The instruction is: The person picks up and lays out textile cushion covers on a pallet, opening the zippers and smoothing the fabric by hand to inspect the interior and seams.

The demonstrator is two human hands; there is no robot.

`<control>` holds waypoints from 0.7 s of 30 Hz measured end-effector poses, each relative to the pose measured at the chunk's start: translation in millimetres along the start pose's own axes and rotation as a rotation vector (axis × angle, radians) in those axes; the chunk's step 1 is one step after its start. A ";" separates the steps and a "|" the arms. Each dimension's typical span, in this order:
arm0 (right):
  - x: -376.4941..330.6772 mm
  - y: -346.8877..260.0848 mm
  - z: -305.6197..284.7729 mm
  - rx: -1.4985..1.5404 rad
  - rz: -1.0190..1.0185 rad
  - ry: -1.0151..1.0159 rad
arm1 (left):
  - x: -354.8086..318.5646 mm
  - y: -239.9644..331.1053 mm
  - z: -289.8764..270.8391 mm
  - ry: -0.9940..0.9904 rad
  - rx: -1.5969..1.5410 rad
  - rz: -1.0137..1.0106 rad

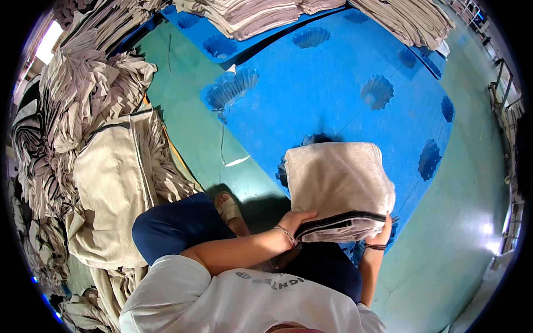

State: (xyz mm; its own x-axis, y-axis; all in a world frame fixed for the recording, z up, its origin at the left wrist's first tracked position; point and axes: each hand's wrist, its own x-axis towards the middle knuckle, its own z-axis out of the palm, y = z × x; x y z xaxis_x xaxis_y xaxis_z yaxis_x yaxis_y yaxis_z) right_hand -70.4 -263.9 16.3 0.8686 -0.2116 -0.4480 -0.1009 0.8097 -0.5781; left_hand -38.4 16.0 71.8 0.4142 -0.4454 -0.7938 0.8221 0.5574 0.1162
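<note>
A thick bundle of folded beige cloth (338, 177), with dark trim along its near edge, is held between my two hands above my lap and the near edge of the blue pallet. My left hand (297, 223) grips its near left corner, thumb on top and the other fingers hidden beneath. At the near right side my right hand (381, 233) is closed on the bundle, most of its fingers out of sight. The blue pallet (316, 83) lies beyond, its surface dotted with dark fluted hollows.
Flat stacks of beige cloth (250, 16) rest on pallets at the far side, with another stack (411, 22) at the far right. A heap of crumpled beige cloth (83, 105) fills the left. Green floor (177, 89) shows between heap and pallet. Metal racks (502, 94) stand at the right.
</note>
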 end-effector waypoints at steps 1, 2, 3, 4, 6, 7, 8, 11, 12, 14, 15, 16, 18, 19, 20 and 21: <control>6.0 -10.0 11.3 0.034 0.006 -0.049 | -11.2 9.7 13.5 -0.026 -0.013 0.013; 13.8 -18.1 24.2 0.072 0.010 -0.100 | -20.1 20.5 25.4 -0.052 -0.021 0.028; 22.1 -23.3 41.9 0.094 0.014 -0.149 | -29.5 32.9 33.2 -0.085 -0.030 0.069; 30.6 -35.4 57.6 0.099 0.004 -0.188 | -37.4 45.3 46.1 -0.127 -0.042 0.093; 55.2 -40.7 93.9 0.088 -0.004 -0.249 | -46.4 70.8 57.6 -0.128 0.021 0.287; 64.5 -45.5 119.1 0.095 -0.002 -0.339 | -50.2 86.4 61.6 -0.166 0.115 0.385; 75.1 -49.0 145.0 0.106 0.001 -0.429 | -54.9 102.7 65.8 -0.200 0.213 0.483; 113.1 -70.2 213.9 0.139 -0.084 -0.603 | -66.3 145.1 95.6 -0.211 0.279 0.766; 123.0 -79.5 237.8 0.115 -0.110 -0.640 | -65.2 161.3 103.2 -0.234 0.283 0.799; 169.4 -95.9 269.1 0.008 -0.280 -0.533 | -55.9 195.6 117.6 -0.336 0.214 0.790; 185.1 -99.7 285.6 -0.055 -0.367 -0.446 | -46.6 212.0 121.5 -0.335 0.215 0.848; 191.9 -99.8 294.8 -0.125 -0.452 -0.353 | -29.0 226.8 122.5 -0.336 0.209 0.902; 179.4 -82.8 301.8 -0.213 -0.508 -0.010 | 16.0 253.8 116.3 -0.286 0.171 0.991; 186.1 -75.7 284.4 -0.299 -0.540 0.066 | 48.8 267.7 108.6 -0.249 0.119 0.929; 180.0 -55.9 269.2 -0.355 -0.516 0.005 | 77.6 281.8 89.6 -0.191 0.069 0.879; 169.3 -34.4 248.1 -0.342 -0.462 -0.166 | 98.9 288.0 72.6 -0.100 0.070 0.822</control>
State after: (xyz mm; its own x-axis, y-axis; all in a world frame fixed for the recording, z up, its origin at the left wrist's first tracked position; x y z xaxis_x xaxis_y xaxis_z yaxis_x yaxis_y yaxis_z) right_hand 200.5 -191.8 129.6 0.9211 -0.3892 -0.0019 0.1784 0.4265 -0.8867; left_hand 267.7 81.6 70.1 0.9235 0.0229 -0.3830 0.2629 0.6892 0.6752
